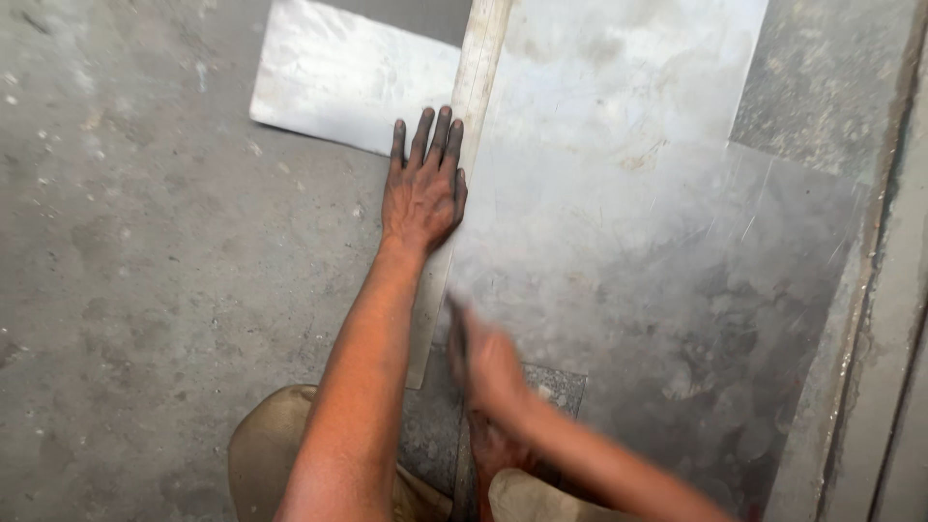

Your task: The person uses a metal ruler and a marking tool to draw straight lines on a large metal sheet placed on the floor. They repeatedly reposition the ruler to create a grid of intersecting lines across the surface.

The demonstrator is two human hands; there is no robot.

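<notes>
floor (145, 290): grey concrete, dusty and speckled, fills the left half of the view; I am crouched on it, knees at the bottom edge.
big metal sheet (657, 242): largest thing here, dull silver, scratched and smudged, lies flat on the floor from top centre down to the right.
small metal sheet (338, 77): paler rectangle at top left, flat on the floor, its right end running under the straightedge.
kerb strip (870, 319): raised concrete edge along the right side, just beside the big sheet.
straightedge (471, 106): long pale bar, worn, lies along the left edge of the big sheet, from top centre down to near my right hand.
dark tile piece (556, 387): speckled patch showing below the big sheet, next to my right wrist.
left hand (421, 188): grimy, palm down, pressed flat on the straightedge and the sheet edge; fingers (425, 135) straight, close together, gripping nothing.
right hand (488, 362): motion-blurred, at the lower end of the straightedge on the big sheet; seems curled round a thin dark tool (456, 333), cannot tell which kind or how tight the hold is.
</notes>
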